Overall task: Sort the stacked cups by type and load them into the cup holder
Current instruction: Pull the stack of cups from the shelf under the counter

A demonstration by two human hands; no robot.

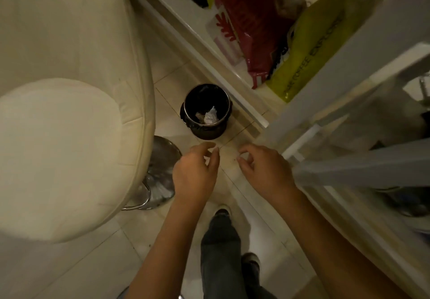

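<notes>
No cups and no cup holder show in the head view. My left hand [196,173] and my right hand [264,170] hover side by side above the tiled floor, just in front of a small black waste bin [206,112]. Both hands have loosely curled fingers and hold nothing. Crumpled white paper lies inside the bin. My legs and shoes appear below the hands.
A cream padded swivel chair [65,135] with a chrome base [160,170] fills the left side. On the right stands a white shelf unit [349,117] holding a red bag [253,26] and a yellow-green bag [309,49]. A narrow strip of floor runs between them.
</notes>
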